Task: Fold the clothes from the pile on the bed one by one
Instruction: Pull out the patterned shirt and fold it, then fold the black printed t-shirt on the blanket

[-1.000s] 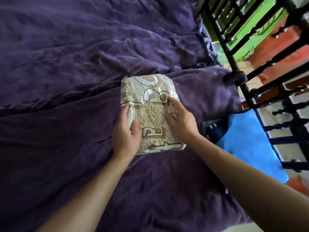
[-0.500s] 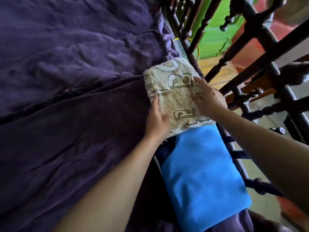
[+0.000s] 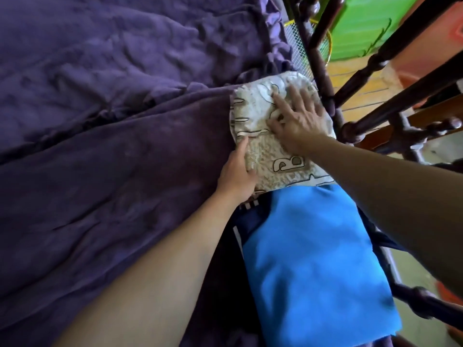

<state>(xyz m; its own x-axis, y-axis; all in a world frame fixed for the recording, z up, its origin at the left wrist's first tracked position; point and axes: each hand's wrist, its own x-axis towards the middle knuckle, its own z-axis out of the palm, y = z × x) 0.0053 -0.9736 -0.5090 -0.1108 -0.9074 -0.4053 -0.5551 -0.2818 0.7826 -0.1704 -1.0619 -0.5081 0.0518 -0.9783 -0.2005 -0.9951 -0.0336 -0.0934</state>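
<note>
A folded beige garment with brown letter prints (image 3: 278,159) lies at the right edge of the bed, beside the dark wooden rail. My right hand (image 3: 298,118) presses flat on its top with fingers spread. My left hand (image 3: 238,171) rests against its left side, the fingers tucked at the garment's edge. Just below it lies a folded blue garment (image 3: 315,266) on top of a dark navy one (image 3: 244,224) with white stripes.
The purple bedspread (image 3: 112,146) covers the bed to the left, wrinkled. A dark turned-wood bed rail (image 3: 350,128) runs along the right. Beyond it are a yellow racket (image 3: 323,36), a green surface (image 3: 370,23) and the floor.
Both hands carried the folded beige garment from the middle of the bed to the right edge above the blue garment. My right hand now lies spread flat on it.
</note>
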